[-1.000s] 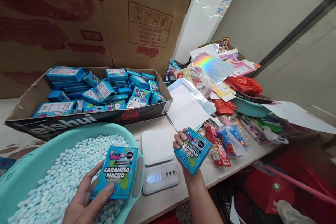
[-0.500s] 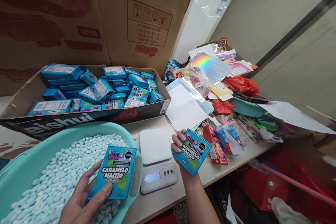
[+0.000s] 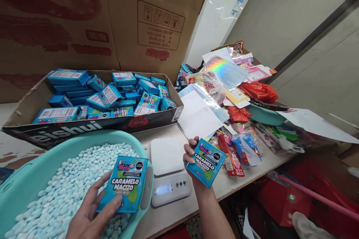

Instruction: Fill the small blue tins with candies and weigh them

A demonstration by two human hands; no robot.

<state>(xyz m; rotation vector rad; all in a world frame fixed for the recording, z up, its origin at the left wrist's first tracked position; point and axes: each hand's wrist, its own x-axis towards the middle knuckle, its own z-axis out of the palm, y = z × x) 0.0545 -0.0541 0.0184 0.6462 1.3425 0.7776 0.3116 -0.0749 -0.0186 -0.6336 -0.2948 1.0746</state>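
Note:
My left hand (image 3: 94,209) grips a blue candy box (image 3: 123,185) printed "Caramelo Macizo", thumb on its front, above the right side of a teal basin (image 3: 112,138) full of pale blue and white candies (image 3: 64,183). In my right hand (image 3: 191,152) is a second blue box (image 3: 206,162), its printed front facing me, at the right of a white scale (image 3: 171,190) with a lit display. Nothing lies on the scale's plate (image 3: 166,155).
Behind the basin, an open carton (image 3: 92,125) holds several blue boxes, with a large cardboard box (image 3: 126,18) behind it. White paper sheets (image 3: 198,114), shiny film (image 3: 224,71), red bags (image 3: 259,91) and candy packets (image 3: 230,155) lie along the table at the right.
The view has shifted very slightly, so the scene sits a little further right. Both hands keep hold of their boxes in nearly the same poses.

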